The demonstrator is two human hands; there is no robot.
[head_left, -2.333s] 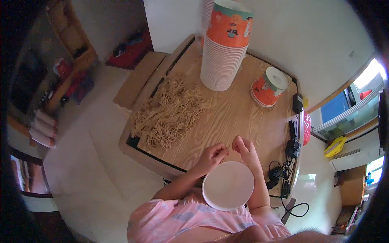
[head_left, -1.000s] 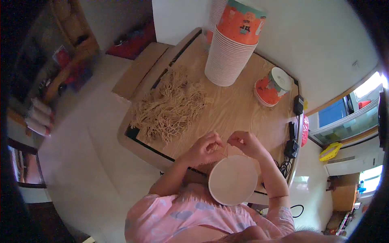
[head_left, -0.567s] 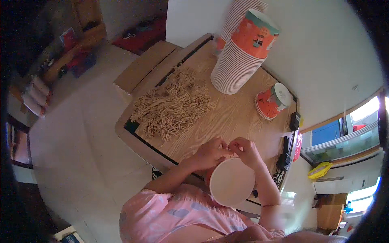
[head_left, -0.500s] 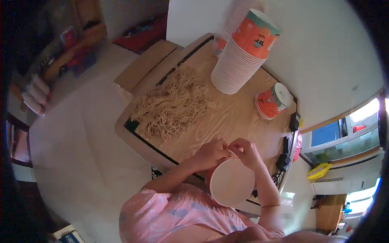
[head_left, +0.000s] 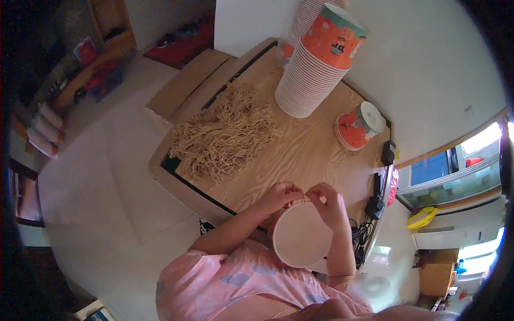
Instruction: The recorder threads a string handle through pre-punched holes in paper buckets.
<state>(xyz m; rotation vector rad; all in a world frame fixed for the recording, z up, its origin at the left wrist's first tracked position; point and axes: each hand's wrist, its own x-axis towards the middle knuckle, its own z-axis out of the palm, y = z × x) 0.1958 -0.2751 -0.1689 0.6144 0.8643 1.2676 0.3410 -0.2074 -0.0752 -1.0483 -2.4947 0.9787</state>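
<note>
A round paper bucket with a white inside and a reddish outer wall rests against my body, its open mouth turned up toward me. At its far rim, my left hand and my right hand work close together, fingers pinched. A short bit of thin tan cord shows between the fingertips; the cord's ends are hidden in the fingers. Farther left on the table lies a tangled heap of similar tan cords.
A tall stack of orange and white paper buckets stands at the back, another stack behind it. A shorter stack sits at the right. Black adapters and cables line the right edge; a cardboard box adjoins the left side.
Both hands stay at the bucket's rim, with their fingertips now closer together around the cord. The right wrist has shifted slightly left, and the whole view has tilted a little.
</note>
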